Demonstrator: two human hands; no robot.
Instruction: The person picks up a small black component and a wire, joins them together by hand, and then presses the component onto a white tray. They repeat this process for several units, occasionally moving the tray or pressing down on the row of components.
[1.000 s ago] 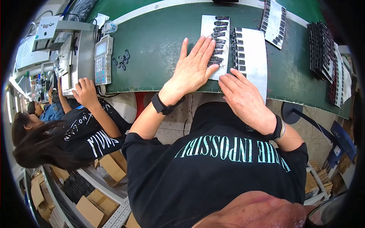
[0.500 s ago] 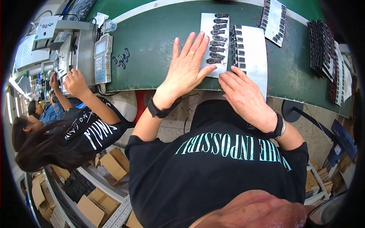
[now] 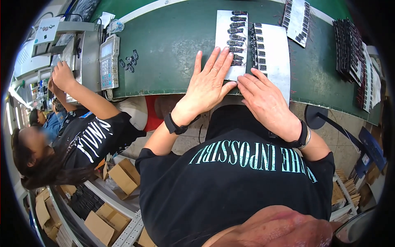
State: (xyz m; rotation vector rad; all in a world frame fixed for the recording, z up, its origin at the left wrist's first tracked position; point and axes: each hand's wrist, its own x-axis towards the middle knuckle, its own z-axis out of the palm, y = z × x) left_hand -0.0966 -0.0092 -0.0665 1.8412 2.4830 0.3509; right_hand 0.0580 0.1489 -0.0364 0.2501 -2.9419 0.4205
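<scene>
Open green bench left of the hands, crowded to the right

Bare green mat point(image 3: 164, 61) lies between the left hand point(image 3: 210, 84) and a handheld controller point(image 3: 109, 61), broken only by a few small black clips point(image 3: 129, 64). Ahead, two white cards point(image 3: 230, 39) of black parts block passage; stacked black strips point(image 3: 349, 45) crowd the far right.

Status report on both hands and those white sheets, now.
Left hand flat, fingers spread, on the left white sheet of small black parts. Right hand flat on the right white sheet. Neither grips anything. Co-worker's hand at the grey machine, apart.
</scene>
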